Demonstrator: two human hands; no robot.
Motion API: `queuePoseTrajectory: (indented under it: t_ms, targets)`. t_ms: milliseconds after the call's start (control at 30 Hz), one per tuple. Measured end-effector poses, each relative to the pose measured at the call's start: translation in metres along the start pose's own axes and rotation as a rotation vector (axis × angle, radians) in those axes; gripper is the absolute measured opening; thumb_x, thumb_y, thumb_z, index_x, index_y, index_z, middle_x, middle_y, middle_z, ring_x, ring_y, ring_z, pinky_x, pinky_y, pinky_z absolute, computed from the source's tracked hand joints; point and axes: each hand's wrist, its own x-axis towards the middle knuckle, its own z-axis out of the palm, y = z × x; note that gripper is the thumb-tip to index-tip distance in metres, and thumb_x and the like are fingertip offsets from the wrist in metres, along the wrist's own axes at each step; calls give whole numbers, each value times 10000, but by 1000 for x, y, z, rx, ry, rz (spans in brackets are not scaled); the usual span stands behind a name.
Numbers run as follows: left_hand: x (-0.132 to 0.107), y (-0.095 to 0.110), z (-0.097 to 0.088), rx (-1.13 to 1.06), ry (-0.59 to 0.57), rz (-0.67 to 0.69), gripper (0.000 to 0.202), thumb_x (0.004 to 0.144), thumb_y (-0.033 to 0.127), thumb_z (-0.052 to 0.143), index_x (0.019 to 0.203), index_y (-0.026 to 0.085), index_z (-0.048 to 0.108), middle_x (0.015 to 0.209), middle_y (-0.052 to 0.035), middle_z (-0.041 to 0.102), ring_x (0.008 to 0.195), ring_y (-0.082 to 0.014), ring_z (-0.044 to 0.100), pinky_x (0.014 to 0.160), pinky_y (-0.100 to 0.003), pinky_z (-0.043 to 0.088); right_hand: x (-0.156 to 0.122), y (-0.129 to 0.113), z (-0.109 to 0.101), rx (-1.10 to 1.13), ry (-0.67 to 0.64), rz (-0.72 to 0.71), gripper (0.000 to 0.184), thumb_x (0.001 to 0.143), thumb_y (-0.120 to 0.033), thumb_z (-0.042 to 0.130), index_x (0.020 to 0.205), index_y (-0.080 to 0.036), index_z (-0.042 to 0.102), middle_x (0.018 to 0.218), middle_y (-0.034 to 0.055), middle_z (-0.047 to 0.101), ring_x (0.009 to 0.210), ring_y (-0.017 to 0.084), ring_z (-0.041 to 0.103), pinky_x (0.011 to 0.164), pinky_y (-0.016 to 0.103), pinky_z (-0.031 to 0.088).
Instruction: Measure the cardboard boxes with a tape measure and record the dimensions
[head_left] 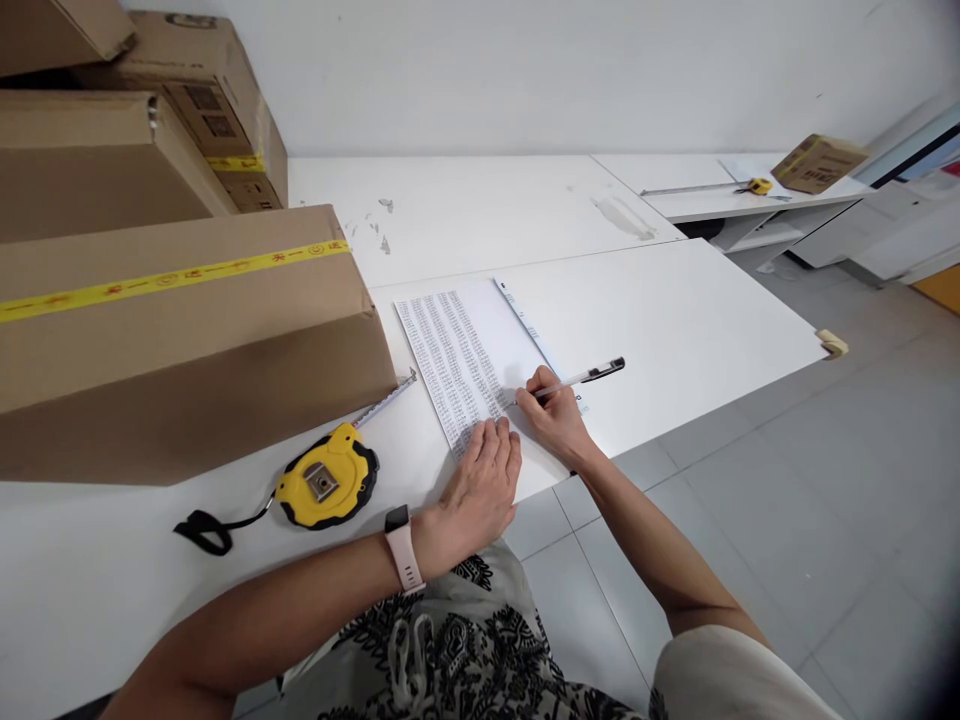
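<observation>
My right hand (553,415) grips a pen (581,377) with a clear barrel and black cap end, its tip down at a sheet of paper (480,340). Rows of dense handwriting or print fill the sheet's left part; its right part is largely blank. My left hand (484,475) lies flat on the sheet's near edge, fingers stretched out. A pale watch band circles that wrist. Left of the paper rests a yellow and black tape measure (328,478), its blade (386,398) partly out beside a large cardboard box (187,340). A black strap (206,532) trails from the tape measure.
More cardboard boxes (202,90) are stacked at the back left against the wall. The white table (675,330) has a corner guard (831,344) at its right end. Farther right, another surface bears a small box (817,163) and a second tape measure (757,186).
</observation>
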Motion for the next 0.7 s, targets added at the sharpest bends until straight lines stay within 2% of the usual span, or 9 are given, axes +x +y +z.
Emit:
queuePoseTrajectory:
  t_ms: [200,333,433,533,600,700]
  targets:
    - [1,1,2,-30,0,-4,798,963,467,530,1501,-96,354,1560,-341,393,1457,-416,399,1235,-519,252,0,0,-1,-13,4,-11,205,835,-248,568,700,-243,414,566,-60,395,559,131,364,549,290,299]
    - [1,1,2,-31,1,-8,793,960,471,533,1510,-73,356,1572,-318,391,1466,-397,392,1245,-507,229,-1,1,0,0,13,1,224,838,-252,574,687,-242,409,567,-58,388,555,130,361,545,287,300]
    - [0,0,3,6,18,0,809,961,491,522,1509,-78,351,1570,-319,395,1463,-406,391,1242,-510,231,0,1,1,13,60,-6,246,859,-279,586,695,-242,406,593,-56,382,564,130,358,556,288,311]
    - [0,0,5,5,14,0,821,957,492,527,1500,-98,351,1559,-341,394,1450,-423,403,1231,-517,249,2,2,1,47,126,-55,184,909,-347,579,805,-245,468,696,-35,464,617,144,415,588,292,355]
    - [2,1,8,-20,23,-8,822,954,477,544,1506,-98,341,1567,-348,373,1461,-415,391,1240,-515,227,3,4,2,-7,153,-126,113,942,-356,541,931,-244,530,840,8,554,712,166,496,654,310,410]
    - [-1,4,10,-69,49,-40,818,952,484,551,1513,-73,342,1586,-336,351,1485,-396,357,1249,-517,200,4,8,3,-207,142,-216,212,960,-264,453,1109,-253,604,1022,60,583,873,206,559,788,353,456]
